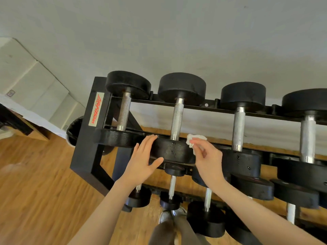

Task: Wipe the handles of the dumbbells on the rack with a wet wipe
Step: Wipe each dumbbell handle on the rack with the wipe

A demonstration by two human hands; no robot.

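We pinch the wet wipe [193,141] in our right grip [208,159], left grip [143,160] spread flat on the second dumbbell [174,152], whose handle [177,119] at twelve o'clock, like the rest, seemingly awaits wiping.

You can read one piece of text: red slanted script on a pale rectangular sticker [96,108], which runs lengthwise along the black metal end frame of the dumbbell rack [88,131]. It looks like "LifeFitness", though the lettering is slightly blurred.
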